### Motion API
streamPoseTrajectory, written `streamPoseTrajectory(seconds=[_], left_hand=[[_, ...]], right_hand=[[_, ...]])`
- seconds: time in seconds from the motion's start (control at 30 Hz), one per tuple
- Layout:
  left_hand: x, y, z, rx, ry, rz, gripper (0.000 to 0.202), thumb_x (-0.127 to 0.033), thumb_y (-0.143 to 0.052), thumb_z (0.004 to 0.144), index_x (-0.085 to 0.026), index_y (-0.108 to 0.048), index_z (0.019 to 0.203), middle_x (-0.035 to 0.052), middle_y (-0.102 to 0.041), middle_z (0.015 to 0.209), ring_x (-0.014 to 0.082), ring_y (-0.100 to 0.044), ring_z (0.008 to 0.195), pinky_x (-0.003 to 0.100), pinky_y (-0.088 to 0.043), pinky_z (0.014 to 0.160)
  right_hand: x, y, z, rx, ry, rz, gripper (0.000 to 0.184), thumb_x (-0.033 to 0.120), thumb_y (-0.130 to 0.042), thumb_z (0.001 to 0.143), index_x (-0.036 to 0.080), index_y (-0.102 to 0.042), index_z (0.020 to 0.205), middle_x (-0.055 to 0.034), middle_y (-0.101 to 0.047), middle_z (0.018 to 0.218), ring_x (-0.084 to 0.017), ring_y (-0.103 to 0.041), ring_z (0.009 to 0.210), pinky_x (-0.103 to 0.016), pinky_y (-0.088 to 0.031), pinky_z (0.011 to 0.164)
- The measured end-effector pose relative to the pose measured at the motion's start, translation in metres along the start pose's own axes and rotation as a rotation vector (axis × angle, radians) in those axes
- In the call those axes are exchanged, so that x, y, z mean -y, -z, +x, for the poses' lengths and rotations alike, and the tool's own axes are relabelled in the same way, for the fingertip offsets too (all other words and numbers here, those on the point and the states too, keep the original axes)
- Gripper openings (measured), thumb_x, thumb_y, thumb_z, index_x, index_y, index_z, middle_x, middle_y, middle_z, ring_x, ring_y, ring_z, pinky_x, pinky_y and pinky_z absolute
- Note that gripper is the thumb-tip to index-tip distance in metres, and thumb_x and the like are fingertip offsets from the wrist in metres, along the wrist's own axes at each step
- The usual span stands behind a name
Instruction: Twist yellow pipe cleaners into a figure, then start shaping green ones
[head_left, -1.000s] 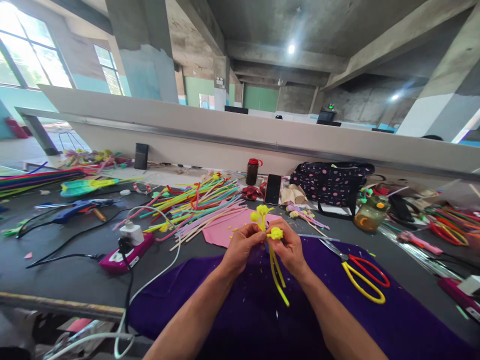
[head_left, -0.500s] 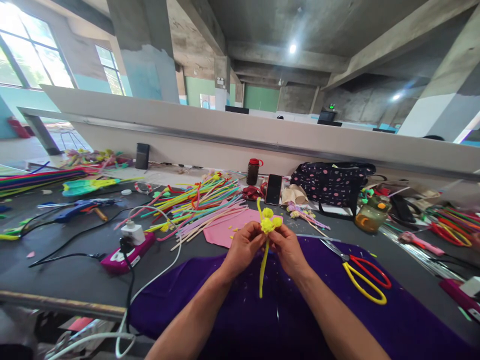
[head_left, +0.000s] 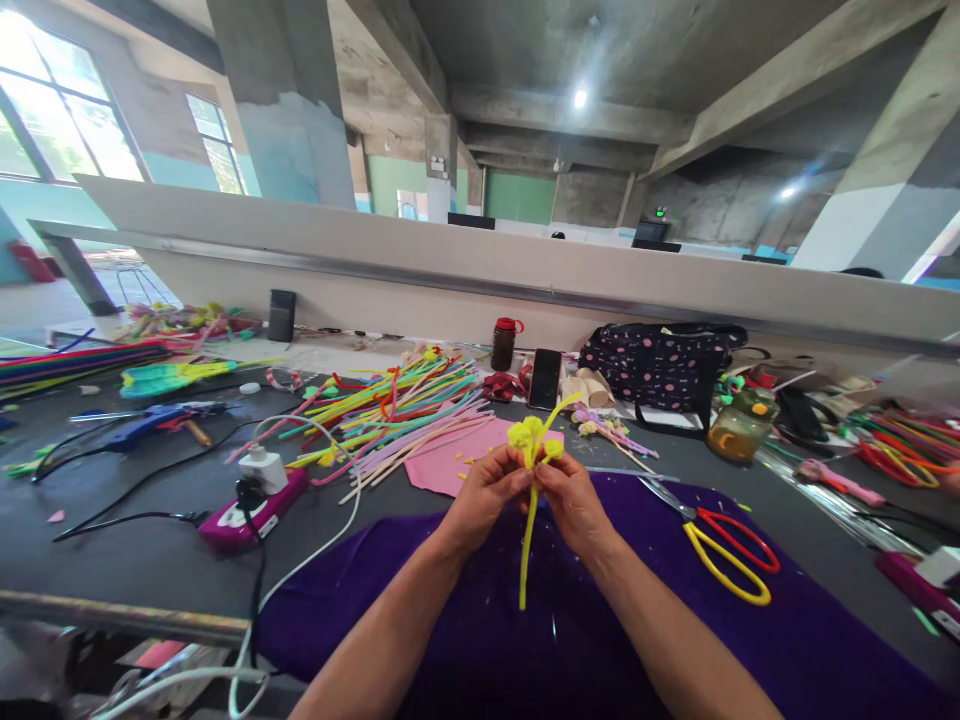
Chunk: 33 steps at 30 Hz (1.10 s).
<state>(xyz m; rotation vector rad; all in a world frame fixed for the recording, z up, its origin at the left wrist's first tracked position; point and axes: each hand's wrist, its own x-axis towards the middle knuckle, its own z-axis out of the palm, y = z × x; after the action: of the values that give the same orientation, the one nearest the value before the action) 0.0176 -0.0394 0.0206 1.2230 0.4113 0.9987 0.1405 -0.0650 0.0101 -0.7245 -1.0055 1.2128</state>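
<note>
Between my two hands is a yellow pipe-cleaner flower (head_left: 525,434) with several fluffy balls at its top. Its stem hangs down below my fingers, and one loose yellow strand sticks out to the upper right. My left hand (head_left: 484,490) pinches it from the left, just under the balls. From the right, my right hand (head_left: 574,497) has thumb and fingers closed on it near the smaller ball. Beneath the hands lies a dark purple cloth (head_left: 450,620). Behind them is a pink sheet (head_left: 439,465) with small yellow scraps on it.
Scissors (head_left: 724,555) with red and yellow handles rest at right. Pipe cleaners (head_left: 405,410) lie piled behind the pink sheet. A magenta power strip (head_left: 251,510), cables and a blue glue gun (head_left: 154,422) are on the left. A bottle (head_left: 742,425) and patterned bag (head_left: 660,370) stand at back right.
The flower has turned in my fingers. Its loose strand, upright before, now slants to the upper right, and the ball cluster has shifted left. Both hands keep hold in nearly the same place.
</note>
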Motion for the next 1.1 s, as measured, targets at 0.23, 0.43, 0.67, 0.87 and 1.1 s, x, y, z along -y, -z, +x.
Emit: streamPoseTrajectory(seconds=[0.23,0.43,0.67,0.87,1.1], left_hand=[[0.0001,0.0007,0.0029,-0.042,0.055,-0.06,0.024,-0.029,-0.072,0.06,-0.014,-0.057,0.072,-0.0001,-0.057,0.063,0.0076,-0.05,0.053,0.018,-0.037,0.05],[0.0037,0.0042,0.0069,-0.08,0.131,-0.067,0.025,-0.029,-0.074,0.057,-0.014,-0.06,0.072,-0.0016,-0.058,0.06,0.0077,-0.051,0.051,0.019,-0.038,0.05],[0.0084,0.0063,0.0082,-0.129,0.248,-0.12,0.023,-0.027,-0.075,0.056,-0.012,-0.063,0.069,0.0008,-0.061,0.06,0.0068,-0.052,0.048,0.018,-0.037,0.048],[0.0061,0.0046,0.0073,-0.149,0.238,-0.025,0.027,-0.032,-0.074,0.056,-0.011,-0.066,0.071,0.0028,-0.062,0.059,0.007,-0.049,0.045,0.018,-0.034,0.045],[0.0041,0.0049,0.006,-0.14,0.106,0.122,0.025,-0.032,-0.072,0.058,-0.01,-0.067,0.069,0.0021,-0.062,0.06,0.0099,-0.051,0.054,0.02,-0.038,0.056]], right_hand=[[-0.0032,0.0047,0.0035,-0.129,0.144,-0.163,0.023,0.03,-0.067,0.064,0.019,-0.062,0.083,-0.0011,-0.059,0.074,-0.014,-0.052,0.065,-0.025,-0.045,0.059],[-0.0008,0.0076,0.0034,-0.121,0.259,-0.327,0.014,0.028,-0.065,0.067,0.019,-0.062,0.078,-0.0002,-0.056,0.075,-0.014,-0.051,0.067,-0.025,-0.043,0.062],[0.0031,0.0064,0.0022,-0.095,0.349,-0.473,0.011,0.027,-0.062,0.07,0.019,-0.061,0.078,-0.0008,-0.055,0.08,-0.014,-0.051,0.073,-0.024,-0.041,0.064],[0.0011,0.0083,0.0027,-0.086,0.324,-0.437,0.01,0.026,-0.062,0.071,0.019,-0.06,0.078,-0.0001,-0.054,0.079,-0.013,-0.05,0.072,-0.023,-0.04,0.063],[0.0014,0.0095,0.0023,-0.105,0.286,-0.414,0.012,0.027,-0.064,0.069,0.019,-0.06,0.078,0.0007,-0.055,0.075,-0.012,-0.049,0.067,-0.022,-0.039,0.06]])
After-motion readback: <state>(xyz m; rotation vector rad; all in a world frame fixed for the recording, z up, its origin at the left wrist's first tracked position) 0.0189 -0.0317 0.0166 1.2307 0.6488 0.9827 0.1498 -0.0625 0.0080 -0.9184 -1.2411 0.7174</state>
